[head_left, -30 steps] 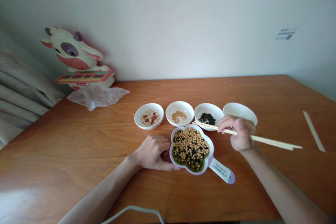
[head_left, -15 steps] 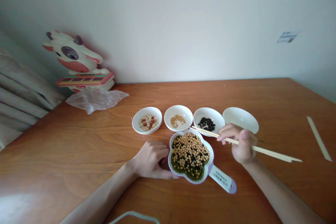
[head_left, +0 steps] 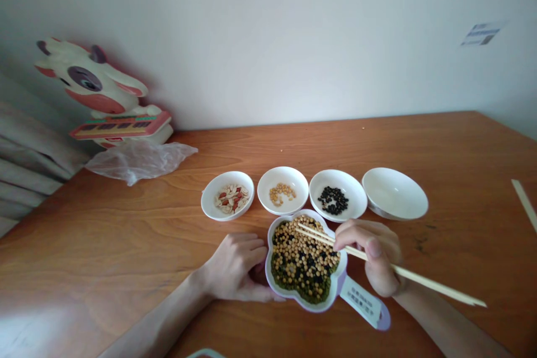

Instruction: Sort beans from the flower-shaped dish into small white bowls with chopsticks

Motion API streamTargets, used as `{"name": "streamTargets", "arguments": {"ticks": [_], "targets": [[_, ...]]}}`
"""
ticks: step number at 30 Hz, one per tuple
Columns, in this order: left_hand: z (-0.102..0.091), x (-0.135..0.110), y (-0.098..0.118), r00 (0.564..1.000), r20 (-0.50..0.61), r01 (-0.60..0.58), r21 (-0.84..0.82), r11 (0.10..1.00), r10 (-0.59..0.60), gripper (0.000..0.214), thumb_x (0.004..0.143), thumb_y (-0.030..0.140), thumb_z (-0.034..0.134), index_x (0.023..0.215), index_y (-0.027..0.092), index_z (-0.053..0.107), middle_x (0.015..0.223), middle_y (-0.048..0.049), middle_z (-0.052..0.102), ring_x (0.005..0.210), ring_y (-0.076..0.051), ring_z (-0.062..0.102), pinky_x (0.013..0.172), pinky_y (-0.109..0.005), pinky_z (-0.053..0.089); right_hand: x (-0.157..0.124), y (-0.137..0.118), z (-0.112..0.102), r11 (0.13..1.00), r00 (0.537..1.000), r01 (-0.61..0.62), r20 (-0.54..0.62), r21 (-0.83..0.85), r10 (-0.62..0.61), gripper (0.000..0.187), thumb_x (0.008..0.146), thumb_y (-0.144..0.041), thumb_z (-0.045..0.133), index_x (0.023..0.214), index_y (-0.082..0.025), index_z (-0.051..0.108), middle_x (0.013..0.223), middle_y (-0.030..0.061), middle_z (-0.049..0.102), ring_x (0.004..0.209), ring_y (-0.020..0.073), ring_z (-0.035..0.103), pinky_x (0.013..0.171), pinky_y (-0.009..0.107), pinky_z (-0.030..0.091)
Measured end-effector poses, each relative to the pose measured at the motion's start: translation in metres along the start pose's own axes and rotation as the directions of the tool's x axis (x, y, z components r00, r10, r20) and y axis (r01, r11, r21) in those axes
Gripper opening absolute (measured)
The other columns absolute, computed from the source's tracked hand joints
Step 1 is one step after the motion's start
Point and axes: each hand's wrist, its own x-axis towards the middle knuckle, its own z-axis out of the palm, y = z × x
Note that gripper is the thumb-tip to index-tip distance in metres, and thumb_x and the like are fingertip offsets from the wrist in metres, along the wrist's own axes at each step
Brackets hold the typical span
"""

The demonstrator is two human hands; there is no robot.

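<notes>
My left hand (head_left: 237, 268) steadies the left side of a flower-shaped handled bowl (head_left: 344, 264), thumb and fingers around its edge. Pale yellow beans (head_left: 314, 246), black beans and small green beans lie mixed inside it. In my right hand (head_left: 373, 251) is a pair of wooden chopsticks (head_left: 438, 285). Their tips are over the pale beans in the upper part of the bowl; whether they pinch one I cannot tell. Just behind stand a white bowl with yellow beans (head_left: 282, 194) and a white bowl with black beans (head_left: 333, 200).
To the left in the row is a white bowl of pale and reddish seeds (head_left: 232, 199); at the right end stands an empty white bowl (head_left: 394, 193). A cow-shaped toy keyboard (head_left: 113, 95) and a crumpled plastic bag (head_left: 142, 162) lie back left. A pale strip (head_left: 524, 201) is far right.
My right hand has brought the chopstick tips from the bowl's far rim, near the black-bean bowl, down over the beans inside. The view has shifted slightly. My left hand keeps its hold.
</notes>
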Motion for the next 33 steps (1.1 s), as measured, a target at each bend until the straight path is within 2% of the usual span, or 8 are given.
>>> {"name": "streamTargets", "arguments": {"ticks": [6, 11, 15, 20, 25, 33], "targets": [[0.0002, -0.0002, -0.0007, 1.0, 0.027, -0.004, -0.011, 1.0, 0.004, 0.053, 0.093, 0.068, 0.076, 0.076, 0.022, 0.057, 0.072, -0.0011, 0.067, 0.063, -0.018, 0.06, 0.061, -0.035, 0.036, -0.001, 0.002, 0.0015, 1.0, 1.0, -0.021, 0.007, -0.013, 0.021, 0.057, 0.115, -0.047, 0.031, 0.093, -0.022, 0.078, 0.085, 0.0067, 0.077, 0.075, 0.0196, 0.073, 0.067, 0.033, 0.053], [-0.0004, 0.0002, 0.0013, 1.0, 0.018, -0.005, 0.006, 1.0, 0.004, 0.052, 0.093, 0.07, 0.075, 0.081, 0.021, 0.059, 0.075, -0.0014, 0.068, 0.066, -0.019, 0.06, 0.062, -0.036, 0.037, -0.001, 0.0034, 0.0032, 0.999, 0.999, -0.039, 0.011, -0.005, 0.039, 0.062, 0.114, -0.055, 0.029, 0.095, -0.023, 0.079, 0.085, 0.0077, 0.077, 0.074, 0.0209, 0.072, 0.066, 0.034, 0.053], [-0.0022, 0.0006, 0.0024, 1.0, 0.004, -0.018, 0.017, 1.0, 0.018, 0.053, 0.095, 0.069, 0.074, 0.078, 0.022, 0.057, 0.073, -0.0011, 0.066, 0.064, -0.019, 0.058, 0.061, -0.037, 0.036, -0.0004, 0.0027, 0.0023, 0.999, 0.998, -0.05, 0.028, -0.01, 0.05, 0.062, 0.115, -0.054, 0.029, 0.096, -0.022, 0.079, 0.086, 0.0078, 0.077, 0.075, 0.021, 0.072, 0.068, 0.034, 0.055], [-0.0045, 0.0005, 0.0027, 0.999, 0.031, -0.021, 0.014, 1.0, 0.021, 0.048, 0.098, 0.066, 0.07, 0.083, 0.021, 0.061, 0.076, -0.003, 0.069, 0.067, -0.021, 0.062, 0.062, -0.037, 0.038, -0.0007, 0.0032, 0.0003, 0.998, 0.997, -0.053, 0.048, -0.04, 0.055, 0.055, 0.115, -0.047, 0.033, 0.1, -0.024, 0.08, 0.092, 0.0085, 0.08, 0.08, 0.023, 0.074, 0.073, 0.036, 0.058], [-0.0047, 0.0004, 0.0018, 0.999, 0.047, -0.016, 0.0, 1.0, 0.016, 0.046, 0.098, 0.064, 0.072, 0.085, 0.02, 0.063, 0.077, -0.0039, 0.07, 0.069, -0.021, 0.065, 0.064, -0.037, 0.041, -0.0028, 0.0047, -0.0003, 0.997, 0.996, -0.065, 0.057, -0.048, 0.068, 0.059, 0.115, -0.052, 0.028, 0.1, -0.024, 0.079, 0.092, 0.0087, 0.078, 0.079, 0.0224, 0.073, 0.072, 0.036, 0.056], [-0.0059, 0.001, 0.0019, 0.999, 0.038, -0.032, 0.013, 0.999, 0.032, 0.049, 0.101, 0.066, 0.067, 0.082, 0.021, 0.062, 0.076, -0.0043, 0.069, 0.066, -0.021, 0.063, 0.061, -0.036, 0.04, 0.0045, -0.0019, 0.0006, 0.989, 0.992, 0.062, 0.116, -0.132, -0.047, 0.054, 0.115, -0.052, 0.033, 0.101, -0.022, 0.076, 0.089, 0.0069, 0.078, 0.077, 0.0207, 0.075, 0.069, 0.035, 0.055]]}}
